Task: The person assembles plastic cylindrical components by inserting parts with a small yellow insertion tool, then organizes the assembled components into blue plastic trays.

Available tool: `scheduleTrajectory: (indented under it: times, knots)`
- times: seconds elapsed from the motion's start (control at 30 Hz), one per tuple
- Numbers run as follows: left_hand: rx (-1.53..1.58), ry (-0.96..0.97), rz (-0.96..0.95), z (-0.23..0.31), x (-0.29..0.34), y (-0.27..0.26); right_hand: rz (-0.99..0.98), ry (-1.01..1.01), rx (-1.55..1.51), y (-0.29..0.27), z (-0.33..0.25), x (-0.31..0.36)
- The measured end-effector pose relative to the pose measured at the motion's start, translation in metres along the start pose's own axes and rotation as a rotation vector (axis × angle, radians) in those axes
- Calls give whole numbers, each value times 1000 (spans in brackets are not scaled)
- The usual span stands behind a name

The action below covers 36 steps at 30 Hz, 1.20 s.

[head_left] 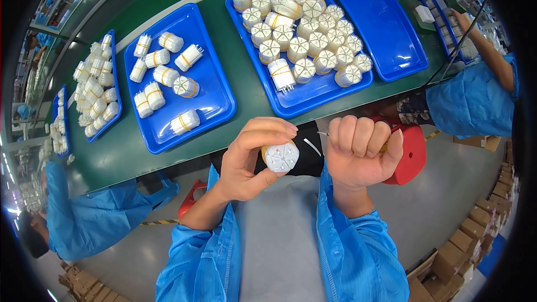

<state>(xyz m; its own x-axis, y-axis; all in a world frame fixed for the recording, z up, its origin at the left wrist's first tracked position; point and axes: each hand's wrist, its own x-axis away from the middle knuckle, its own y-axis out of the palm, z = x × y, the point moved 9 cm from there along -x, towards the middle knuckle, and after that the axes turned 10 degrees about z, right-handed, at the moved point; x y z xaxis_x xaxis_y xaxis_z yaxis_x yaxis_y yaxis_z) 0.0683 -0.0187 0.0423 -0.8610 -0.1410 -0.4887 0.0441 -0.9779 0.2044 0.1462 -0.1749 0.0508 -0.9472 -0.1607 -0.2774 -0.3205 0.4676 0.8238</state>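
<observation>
My left hand (246, 162) is closed around a white round bundle (281, 157), thumb and fingers on its sides. The bundle's wedge-divided end faces up, showing small light spots, and a bit of yellow band shows at its edge. To the right, apart from the bundle, my right hand (361, 154) is curled in a fist around a thin tool (323, 133). Only the tool's narrow tip shows left of the fingers, with a yellow part near the thumb; the rest is hidden. Small white strips (311, 146) lie on the dark cloth between my hands.
Ahead on the green table (106, 168) stands a blue tray (330, 94) of many white bundles. Left of it, another blue tray (215, 109) holds several; an overlapping blue tray (386, 28) is at right. Co-workers in blue sit either side. A red stool (411, 159) stands at right.
</observation>
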Motion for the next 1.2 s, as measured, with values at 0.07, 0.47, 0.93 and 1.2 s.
scheduleTrajectory:
  times: [0.07, 0.47, 0.93, 1.2]
  knots:
    - [-2, 19, 2, 1, -1, -1, 0, -1, 3, 0, 0, 0]
    - [48, 14, 55, 2, 0, -4, 18, -2, 5, -2, 0, 2]
    - [637, -705, 784, -78, 28, -78, 166, 137, 278, -53, 12, 9]
    - [1134, -665, 899, -74, 39, -108, 481, 139, 760, -113, -6, 5]
